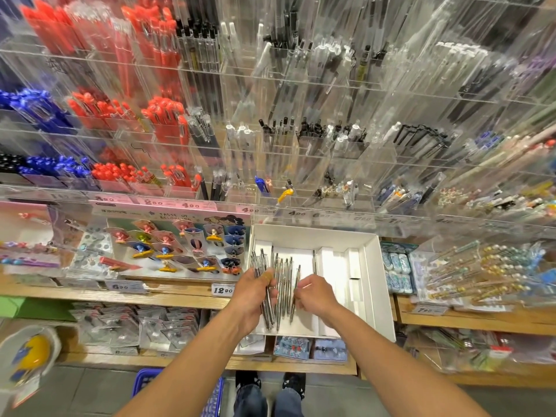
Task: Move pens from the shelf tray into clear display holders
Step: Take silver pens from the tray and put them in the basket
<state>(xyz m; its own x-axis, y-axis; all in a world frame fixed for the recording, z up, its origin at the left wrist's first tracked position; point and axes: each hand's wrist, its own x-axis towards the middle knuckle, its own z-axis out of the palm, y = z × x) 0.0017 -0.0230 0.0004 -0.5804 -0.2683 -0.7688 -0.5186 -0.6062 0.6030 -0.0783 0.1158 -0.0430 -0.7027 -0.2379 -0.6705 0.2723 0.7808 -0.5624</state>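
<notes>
A person stood at a wooden shop shelf, both hands over a shallow white cardboard tray. The left hand curled its grip around a loose bundle of slim silver-and-clear pens; the right hand pinched one more pen lying in the tray. The clear acrylic display holders rose behind, well apart from the hands. The bundle looked fanned and uneven, so pens could have slipped out during the lift, or snagged on the holder's edge.
</notes>
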